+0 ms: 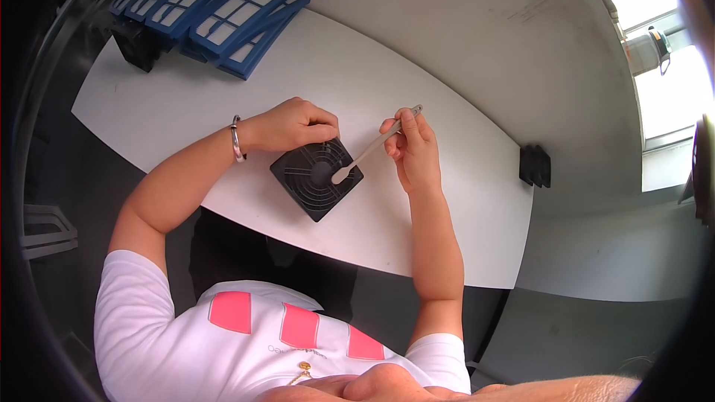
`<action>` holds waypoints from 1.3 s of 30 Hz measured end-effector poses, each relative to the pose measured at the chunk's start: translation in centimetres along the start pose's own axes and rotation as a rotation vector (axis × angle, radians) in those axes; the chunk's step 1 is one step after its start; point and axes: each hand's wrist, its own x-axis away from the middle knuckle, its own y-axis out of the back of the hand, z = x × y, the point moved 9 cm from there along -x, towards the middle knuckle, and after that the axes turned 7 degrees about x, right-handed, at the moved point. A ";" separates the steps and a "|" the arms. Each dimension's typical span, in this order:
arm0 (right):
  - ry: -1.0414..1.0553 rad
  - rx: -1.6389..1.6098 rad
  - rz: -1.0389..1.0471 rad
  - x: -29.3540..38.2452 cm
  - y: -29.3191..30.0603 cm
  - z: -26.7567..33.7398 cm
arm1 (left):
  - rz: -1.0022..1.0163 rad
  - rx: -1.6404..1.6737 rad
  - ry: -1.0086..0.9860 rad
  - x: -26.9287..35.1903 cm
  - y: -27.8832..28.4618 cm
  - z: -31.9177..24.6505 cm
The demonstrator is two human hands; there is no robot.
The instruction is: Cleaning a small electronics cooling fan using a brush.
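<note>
A square black fan grille [316, 201] with concentric rings is held turned cornerwise above the white table. My left hand [295, 125], with a silver bracelet at the wrist, grips its upper corner between thumb and fingers. In my right hand [412, 142] is a slim beige-grey cleaning brush [368, 151], pinched near the end of its handle, which has a hole. The brush's small rounded head lies over the grille's face, just right of the round hub. Whether its bristles touch the rings cannot be made out.
Several blue-framed filters [246, 11] are stacked at the table's far left, beside a black fan-like part [136, 47]. Black square parts [534, 166] stand at the right end of the white table [357, 240]. A wall [424, 17] runs along the far edge. A container [647, 51] sits by the window.
</note>
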 end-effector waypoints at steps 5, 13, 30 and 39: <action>-0.023 -0.021 -0.034 -0.2 1.5 -0.1 | -0.005 -0.001 -0.010 0.1 0.1 -0.2; -0.004 -0.045 -0.054 0.0 1.1 -0.2 | 0.018 -0.023 -0.025 0.1 -0.1 -0.2; 0.003 -0.078 -0.131 0.2 1.0 0.1 | -0.049 0.091 0.020 -0.1 0.4 0.6; 0.013 -0.079 -0.122 -0.3 1.5 -0.1 | -0.062 0.108 -0.017 -0.1 0.2 -0.1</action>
